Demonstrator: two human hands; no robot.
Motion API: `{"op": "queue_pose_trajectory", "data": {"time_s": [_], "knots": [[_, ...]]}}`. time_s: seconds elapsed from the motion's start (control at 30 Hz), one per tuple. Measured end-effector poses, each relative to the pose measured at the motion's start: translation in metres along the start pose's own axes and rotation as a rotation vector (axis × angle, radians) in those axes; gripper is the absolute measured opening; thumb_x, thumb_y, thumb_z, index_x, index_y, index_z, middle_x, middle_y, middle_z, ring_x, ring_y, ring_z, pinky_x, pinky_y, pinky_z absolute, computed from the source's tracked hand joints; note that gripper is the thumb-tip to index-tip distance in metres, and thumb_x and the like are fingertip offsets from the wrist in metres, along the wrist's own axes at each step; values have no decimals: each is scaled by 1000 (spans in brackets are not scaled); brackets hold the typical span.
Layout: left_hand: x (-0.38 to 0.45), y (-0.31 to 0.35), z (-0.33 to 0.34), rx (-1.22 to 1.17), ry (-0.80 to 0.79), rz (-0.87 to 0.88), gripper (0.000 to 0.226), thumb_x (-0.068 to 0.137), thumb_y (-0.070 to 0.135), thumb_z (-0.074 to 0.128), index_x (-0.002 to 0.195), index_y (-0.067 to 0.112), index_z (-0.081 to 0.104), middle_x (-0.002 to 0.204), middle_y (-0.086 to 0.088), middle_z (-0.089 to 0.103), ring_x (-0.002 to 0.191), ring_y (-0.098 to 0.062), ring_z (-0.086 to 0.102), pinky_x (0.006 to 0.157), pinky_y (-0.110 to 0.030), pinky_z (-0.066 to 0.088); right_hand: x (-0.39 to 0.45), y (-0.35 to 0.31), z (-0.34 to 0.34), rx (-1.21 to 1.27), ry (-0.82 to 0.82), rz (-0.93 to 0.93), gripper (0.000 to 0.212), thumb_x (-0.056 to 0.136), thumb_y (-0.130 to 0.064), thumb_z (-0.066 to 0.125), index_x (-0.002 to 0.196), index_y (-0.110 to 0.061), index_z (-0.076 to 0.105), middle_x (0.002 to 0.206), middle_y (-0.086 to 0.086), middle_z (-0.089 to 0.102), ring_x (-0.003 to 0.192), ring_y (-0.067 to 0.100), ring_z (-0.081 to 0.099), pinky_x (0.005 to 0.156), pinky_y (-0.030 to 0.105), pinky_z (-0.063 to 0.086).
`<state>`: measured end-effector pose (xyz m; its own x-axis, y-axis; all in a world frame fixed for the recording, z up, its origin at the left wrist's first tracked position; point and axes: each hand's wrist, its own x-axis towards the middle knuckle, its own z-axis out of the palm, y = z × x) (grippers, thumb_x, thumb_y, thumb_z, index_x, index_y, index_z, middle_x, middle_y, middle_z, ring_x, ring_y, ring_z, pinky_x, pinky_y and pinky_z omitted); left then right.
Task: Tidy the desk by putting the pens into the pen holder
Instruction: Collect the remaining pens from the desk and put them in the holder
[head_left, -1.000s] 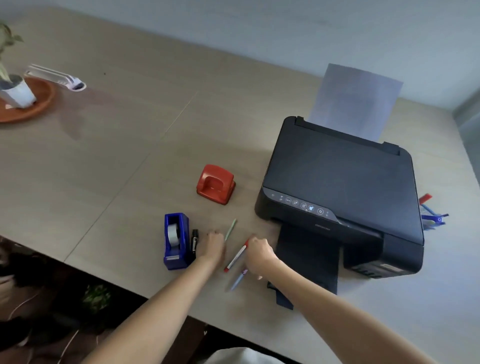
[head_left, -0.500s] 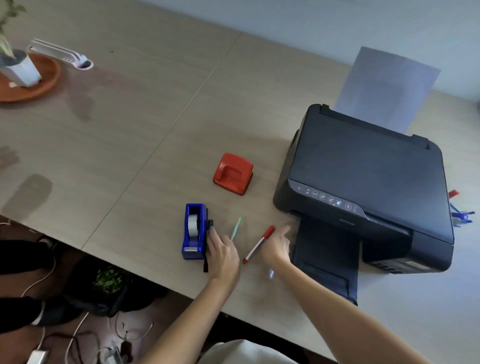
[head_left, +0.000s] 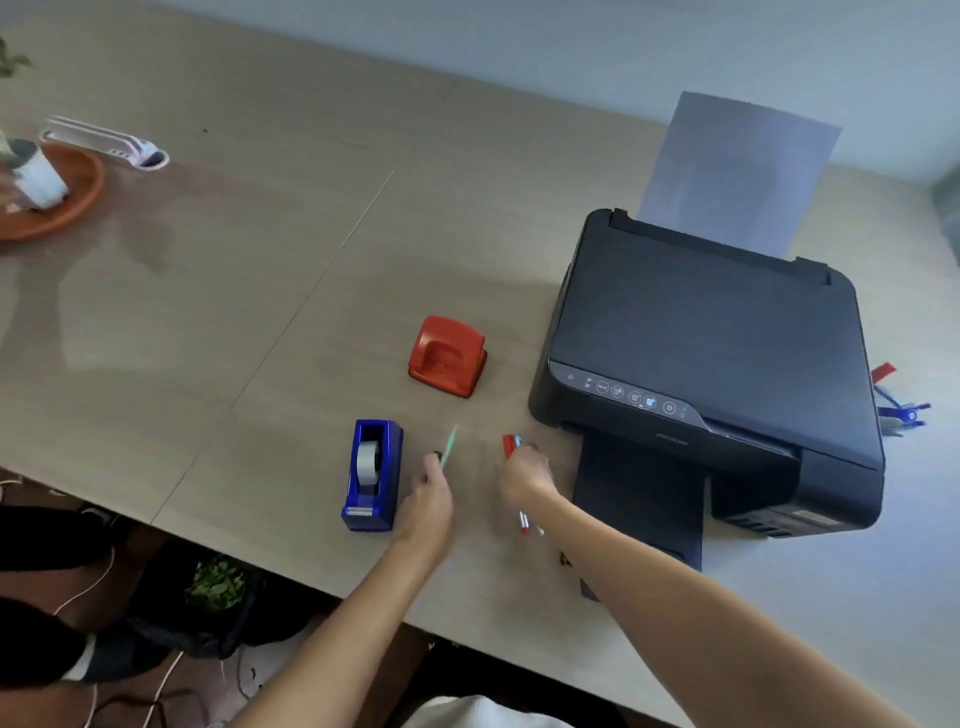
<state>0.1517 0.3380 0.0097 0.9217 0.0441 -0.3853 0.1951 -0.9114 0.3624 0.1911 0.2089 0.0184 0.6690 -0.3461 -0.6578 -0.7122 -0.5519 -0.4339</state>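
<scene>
My left hand (head_left: 434, 493) is closed around a pale green pen (head_left: 450, 446), whose tip sticks up past the fingers; a small dark object shows at the thumb. My right hand (head_left: 524, 475) grips a red-capped pen (head_left: 509, 447) together with a second, lighter pen; their lower ends poke out under the hand (head_left: 523, 524). Both hands hover just above the desk (head_left: 260, 312), between the tape dispenser and the printer. At the far right, blue and red pens (head_left: 896, 408) stick out from behind the printer; what holds them is hidden.
A blue tape dispenser (head_left: 371, 475) stands left of my left hand. A red hole punch (head_left: 448, 356) sits behind the hands. A black printer (head_left: 711, 364) with its output tray extended and a sheet of paper (head_left: 737, 171) fills the right. A potted plant on an orange saucer (head_left: 67, 208) stands far left.
The pens that lay on the desk are now off it: my left hand has closed on the green pen, my right on the red pen and a lighter one.
</scene>
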Motion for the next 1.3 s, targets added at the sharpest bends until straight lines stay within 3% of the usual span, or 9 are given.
{"op": "queue_pose_trajectory", "data": {"time_s": [0.13,0.2,0.27,0.37,0.57,0.7,0.93,1.2,1.3], "knots": [[-6,23,-49,-181,21,103,39,98,2,32,136,6,26,111,-21,58,85,-35,57,69,-33,39,-28,-7,-43,54,-84,-345,23,92,-26,45,104,-6,41,99,18,60,73,27,56,63,32,43],[-4,49,-78,-232,61,227,28,100,10,37,128,6,34,99,-22,60,80,-40,59,66,-32,38,-51,-8,-84,151,-89,-525,17,92,-23,45,86,-14,31,75,2,50,55,14,44,48,25,38],[0,82,-107,-329,101,308,20,101,17,38,119,10,43,86,-21,61,69,-39,61,61,-36,42,-77,-9,-133,215,-11,-701,23,92,-16,45,79,-17,26,66,-10,38,50,7,32,42,15,31],[3,146,-135,-529,-31,360,16,102,18,34,103,20,49,80,-8,50,48,-21,43,47,-26,39,-99,6,-211,373,151,-797,18,90,-14,46,78,-13,32,62,-1,41,52,15,34,47,24,33],[-9,300,-119,-549,-389,508,43,101,17,40,141,31,40,95,2,47,62,-10,45,50,-21,42,-65,80,-356,811,609,-674,31,89,-23,46,59,-17,41,51,-6,39,45,11,34,47,28,31],[-18,400,-73,-341,-579,600,34,101,18,42,134,19,51,95,3,47,71,-8,55,56,-20,48,-14,155,-423,880,810,-510,29,93,-28,45,69,-12,43,64,3,37,57,10,37,57,27,33],[-5,517,16,-109,-591,520,33,95,14,57,127,5,56,108,-17,68,68,-21,71,48,-22,51,83,241,-446,874,785,-246,36,87,-42,52,68,-12,50,63,6,51,65,23,49,66,39,43],[18,566,81,318,-360,448,16,87,3,61,72,7,58,74,-10,63,69,-27,66,52,-27,48,140,275,-429,636,590,-321,28,88,-36,57,73,-12,62,70,8,71,70,23,63,66,31,46],[20,574,98,409,-248,502,12,88,6,60,99,6,64,98,-13,65,95,-31,66,70,-30,48,157,282,-424,490,576,-374,34,88,-41,56,68,-13,61,74,7,66,86,27,55,74,35,43]]}}
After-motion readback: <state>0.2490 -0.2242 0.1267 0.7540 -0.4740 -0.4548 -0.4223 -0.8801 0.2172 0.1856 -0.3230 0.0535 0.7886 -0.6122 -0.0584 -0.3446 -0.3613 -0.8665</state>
